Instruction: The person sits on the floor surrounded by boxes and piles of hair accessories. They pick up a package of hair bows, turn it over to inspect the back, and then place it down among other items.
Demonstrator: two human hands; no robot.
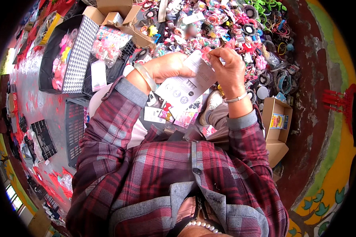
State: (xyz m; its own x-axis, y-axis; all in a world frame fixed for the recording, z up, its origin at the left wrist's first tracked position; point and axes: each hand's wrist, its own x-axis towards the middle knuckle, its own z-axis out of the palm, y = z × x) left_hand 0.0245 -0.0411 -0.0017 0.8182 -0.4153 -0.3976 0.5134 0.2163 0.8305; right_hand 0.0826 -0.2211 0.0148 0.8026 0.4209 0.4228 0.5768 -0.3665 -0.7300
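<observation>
My left hand [173, 67] is closed on a white printed card [180, 93], thumb across its face, in front of my body. The card is tilted and has small round pictures and a row of dark shapes on it. At the card's upper right, my right hand [230, 69] is closed in a pinch. Whether it grips the card's corner or something small there, I cannot make out. Beneath the card, between my legs, lie a small white card [152, 115] and colourful cards with bows [168, 112].
A big heap of hair accessories [229, 31] spreads ahead. To the left stand a houndstooth-sided box [81, 55], a dark plastic crate [74, 130] and an opened cardboard box [140, 37]. At right is another open cardboard box [269, 122], beside my leg and shoe [213, 102].
</observation>
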